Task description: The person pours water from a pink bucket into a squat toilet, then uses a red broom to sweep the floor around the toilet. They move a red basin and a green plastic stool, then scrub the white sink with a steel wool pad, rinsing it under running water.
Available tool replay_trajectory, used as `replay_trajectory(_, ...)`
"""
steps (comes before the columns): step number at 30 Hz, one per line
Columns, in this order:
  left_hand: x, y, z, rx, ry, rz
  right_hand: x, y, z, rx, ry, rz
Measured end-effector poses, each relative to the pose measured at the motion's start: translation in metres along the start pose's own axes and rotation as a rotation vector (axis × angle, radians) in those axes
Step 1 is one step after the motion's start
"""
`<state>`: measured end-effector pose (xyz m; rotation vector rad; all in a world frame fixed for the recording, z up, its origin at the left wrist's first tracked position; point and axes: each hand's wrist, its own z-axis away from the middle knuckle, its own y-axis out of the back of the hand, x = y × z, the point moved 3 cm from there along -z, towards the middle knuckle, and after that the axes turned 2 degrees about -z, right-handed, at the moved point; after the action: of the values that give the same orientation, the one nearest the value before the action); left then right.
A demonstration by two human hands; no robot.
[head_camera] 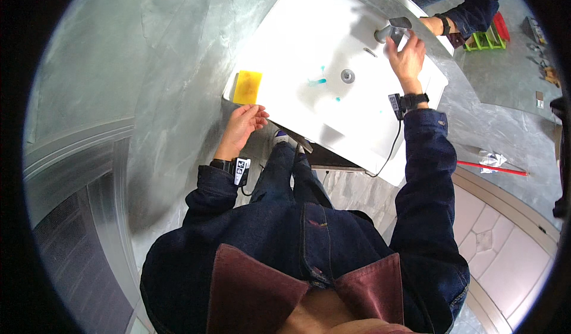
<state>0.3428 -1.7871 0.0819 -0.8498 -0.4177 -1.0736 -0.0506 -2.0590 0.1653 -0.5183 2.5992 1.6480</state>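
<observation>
A white washbasin (pixel 285 44) lies before me, with a round metal drain (pixel 348 76) and several smears of blue-green liquid (pixel 317 82) on its bottom. At its far right stands a grey tap (pixel 398 30). My right hand (pixel 408 59) is at the tap, thumb and forefinger apart beside its body; whether they grip it is not clear. On the basin's left corner rests a yellow sponge (pixel 248 87) with brownish stains. Just below the sponge, by the basin's front rim, my left hand (pixel 244 122) holds nothing, its fingers loosely bent.
A dark cabinet door (pixel 299 140) stands ajar under the basin, near my legs. Grey marbled wall (pixel 178 44) borders the left side. At the right are a red rod (pixel 490 168) and crumpled white plastic (pixel 493 158). What looks like a mirror (pixel 504 75) reflects a sleeved arm and a green rack.
</observation>
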Motion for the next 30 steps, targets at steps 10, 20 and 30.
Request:
replay_trajectory(10, 0.023, 0.021, 0.004, 0.258, -0.146, 0.013, 0.023, -0.044, -0.045, -0.213, -0.123, 0.133)
replay_trajectory(20, 0.021, 0.026, -0.02, 0.62, -0.615, -0.58, 0.02, -0.028, -0.022, -0.138, -0.11, -0.304)
replay_trajectory(30, 0.015, 0.025, -0.024, 0.823, -0.668, -1.111, -0.097, 0.058, 0.192, -0.602, -0.339, -0.945)
